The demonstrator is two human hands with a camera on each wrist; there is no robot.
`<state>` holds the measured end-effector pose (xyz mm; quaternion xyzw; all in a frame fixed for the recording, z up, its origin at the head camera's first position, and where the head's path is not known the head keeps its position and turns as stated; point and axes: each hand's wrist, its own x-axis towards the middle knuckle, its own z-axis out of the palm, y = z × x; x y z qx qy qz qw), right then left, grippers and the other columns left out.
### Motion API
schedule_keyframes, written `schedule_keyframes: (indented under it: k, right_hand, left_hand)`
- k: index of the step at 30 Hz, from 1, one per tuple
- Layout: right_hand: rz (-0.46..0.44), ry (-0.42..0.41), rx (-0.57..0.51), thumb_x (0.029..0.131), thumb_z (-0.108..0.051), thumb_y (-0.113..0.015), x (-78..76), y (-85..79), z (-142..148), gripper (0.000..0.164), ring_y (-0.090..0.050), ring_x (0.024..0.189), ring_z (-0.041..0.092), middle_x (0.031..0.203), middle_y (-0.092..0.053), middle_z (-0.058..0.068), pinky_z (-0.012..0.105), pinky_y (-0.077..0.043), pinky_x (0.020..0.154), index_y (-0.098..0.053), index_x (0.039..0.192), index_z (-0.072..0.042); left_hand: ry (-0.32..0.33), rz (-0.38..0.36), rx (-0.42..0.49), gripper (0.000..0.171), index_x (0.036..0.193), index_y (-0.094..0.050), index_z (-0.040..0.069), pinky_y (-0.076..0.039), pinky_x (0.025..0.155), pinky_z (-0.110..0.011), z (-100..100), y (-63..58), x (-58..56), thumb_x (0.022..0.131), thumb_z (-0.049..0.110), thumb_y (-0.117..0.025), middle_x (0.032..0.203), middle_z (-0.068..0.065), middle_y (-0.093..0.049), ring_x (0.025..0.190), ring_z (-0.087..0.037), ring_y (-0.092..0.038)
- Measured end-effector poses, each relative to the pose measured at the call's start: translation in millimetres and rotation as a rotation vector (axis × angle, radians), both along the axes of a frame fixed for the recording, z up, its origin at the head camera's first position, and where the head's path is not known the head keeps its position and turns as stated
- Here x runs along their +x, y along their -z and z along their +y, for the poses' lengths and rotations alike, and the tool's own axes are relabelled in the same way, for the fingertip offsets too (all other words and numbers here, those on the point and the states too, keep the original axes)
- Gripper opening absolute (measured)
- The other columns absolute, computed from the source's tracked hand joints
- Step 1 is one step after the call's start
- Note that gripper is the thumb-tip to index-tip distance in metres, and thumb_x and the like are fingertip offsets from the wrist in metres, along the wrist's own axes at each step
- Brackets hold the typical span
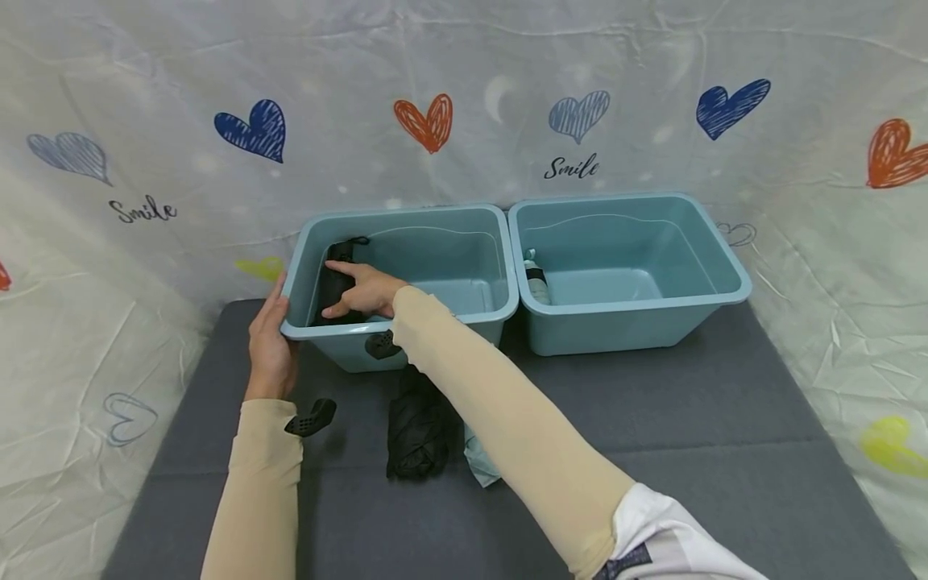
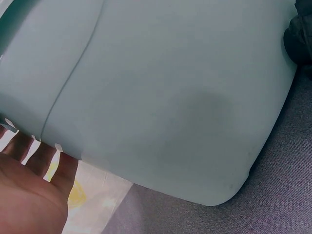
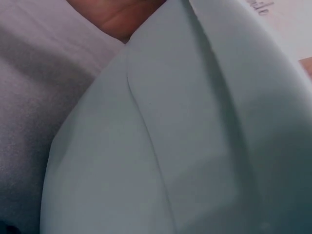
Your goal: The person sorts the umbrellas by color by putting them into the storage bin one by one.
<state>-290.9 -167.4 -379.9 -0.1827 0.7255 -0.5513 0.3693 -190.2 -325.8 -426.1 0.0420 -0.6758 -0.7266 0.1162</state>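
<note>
In the head view, a slim black folded umbrella (image 1: 335, 283) with a wrist loop lies along the left end inside the left blue-green bin (image 1: 406, 213). My right hand (image 1: 371, 292) reaches over the front rim, its index finger and thumb spread and touching the umbrella; the other fingers are partly hidden. At the bin's left end, my left hand (image 1: 274, 354) rests with fairly straight fingers against the outer wall, the thumb close to the rim. The left wrist view shows those fingers (image 2: 64, 170) meeting the edge of the bin wall.
A second blue-green bin (image 1: 602, 330) stands at the right, holding a pale green folded umbrella (image 1: 536, 283) with a black band. On the grey table (image 1: 696, 451) lie a loosely bundled black umbrella (image 1: 416, 431) and a pale blue fabric bundle (image 1: 478, 457), partly under my right forearm.
</note>
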Motion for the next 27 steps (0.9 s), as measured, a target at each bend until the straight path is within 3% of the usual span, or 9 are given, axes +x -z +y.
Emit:
schedule_keyframes:
  k: [11, 12, 14, 16, 18, 19, 24, 27]
  right_hand:
    - [-0.052, -0.007, 0.064, 0.089, -0.004, -0.078, -3.5, 1.2, -0.8, 0.095, -0.037, 0.146, 0.024, 0.168, -0.017, -0.007, 0.039, -0.045, 0.106, -0.026, 0.162, -0.036]
    - [-0.054, -0.016, 0.075, 0.089, -0.004, -0.077, -4.2, 1.4, -0.8, 0.095, -0.046, 0.139, 0.026, 0.168, -0.016, -0.006, 0.036, -0.049, 0.098, -0.026, 0.162, -0.036]
    - [-0.050, -0.042, 0.109, 0.091, -0.005, -0.076, -5.6, 0.9, -0.9, 0.094, -0.065, 0.100, 0.020, 0.168, -0.015, -0.006, 0.029, -0.050, 0.074, -0.024, 0.162, -0.038]
    - [-0.055, -0.070, 0.139, 0.092, -0.006, -0.075, -6.7, -0.1, -0.5, 0.094, -0.054, 0.061, 0.015, 0.168, -0.014, -0.008, 0.027, -0.039, 0.055, -0.022, 0.162, -0.042]
    - [-0.072, -0.092, 0.149, 0.094, -0.006, -0.072, -8.0, -0.5, -0.3, 0.093, -0.029, 0.044, 0.016, 0.166, -0.024, -0.005, 0.030, -0.026, 0.047, -0.020, 0.161, -0.045]
    - [-0.073, -0.099, 0.147, 0.094, -0.006, -0.072, -8.2, -0.9, 0.0, 0.093, -0.023, 0.041, 0.014, 0.163, -0.033, 0.002, 0.029, -0.026, 0.045, -0.020, 0.161, -0.045]
    - [-0.101, -0.089, 0.085, 0.095, -0.005, -0.071, -7.6, -2.7, 2.9, 0.092, -0.027, 0.037, 0.014, 0.142, -0.058, 0.015, 0.028, -0.037, 0.048, -0.020, 0.162, -0.043]
    - [-0.096, -0.062, 0.042, 0.095, -0.005, -0.071, -6.2, -3.6, 6.6, 0.089, -0.028, 0.038, 0.014, 0.152, -0.049, 0.011, 0.027, -0.049, 0.065, -0.022, 0.162, -0.039]
  left_hand:
    - [-0.017, 0.000, 0.001, 0.050, 0.162, -0.025, 0.030, -0.016, 0.122, -0.038, -0.9, 1.6, -0.6, 0.113, 0.033, -0.032, 0.169, 0.004, -0.017, 0.154, -0.018, -0.016]
    - [-0.016, 0.003, 0.004, 0.050, 0.162, -0.026, 0.030, -0.017, 0.122, -0.037, -1.0, 1.6, -0.4, 0.113, 0.033, -0.032, 0.169, 0.004, -0.017, 0.154, -0.018, -0.016]
    - [-0.017, 0.012, 0.005, 0.050, 0.162, -0.026, 0.029, -0.017, 0.122, -0.037, -1.4, 1.0, 0.3, 0.113, 0.033, -0.032, 0.169, 0.004, -0.017, 0.154, -0.018, -0.017]
    - [-0.015, 0.016, 0.007, 0.050, 0.162, -0.026, 0.029, -0.017, 0.122, -0.038, -1.8, 0.4, 1.0, 0.113, 0.033, -0.032, 0.169, 0.003, -0.017, 0.154, -0.019, -0.017]
    - [-0.014, 0.015, 0.004, 0.050, 0.162, -0.025, 0.029, -0.017, 0.122, -0.039, -1.9, -0.3, 1.3, 0.113, 0.033, -0.031, 0.169, 0.003, -0.017, 0.154, -0.019, -0.017]
    - [-0.013, 0.014, 0.001, 0.050, 0.162, -0.025, 0.029, -0.017, 0.122, -0.039, -1.9, -0.5, 1.3, 0.113, 0.033, -0.031, 0.169, 0.003, -0.017, 0.154, -0.020, -0.017]
    - [-0.009, -0.002, -0.011, 0.050, 0.162, -0.025, 0.031, -0.017, 0.122, -0.040, -1.3, -0.7, 0.5, 0.113, 0.035, -0.032, 0.169, 0.003, -0.017, 0.154, -0.020, -0.017]
    - [-0.005, -0.009, -0.009, 0.051, 0.162, -0.024, 0.030, -0.018, 0.122, -0.037, -1.2, -0.1, 0.5, 0.112, 0.035, -0.033, 0.169, 0.003, -0.017, 0.153, -0.019, -0.018]
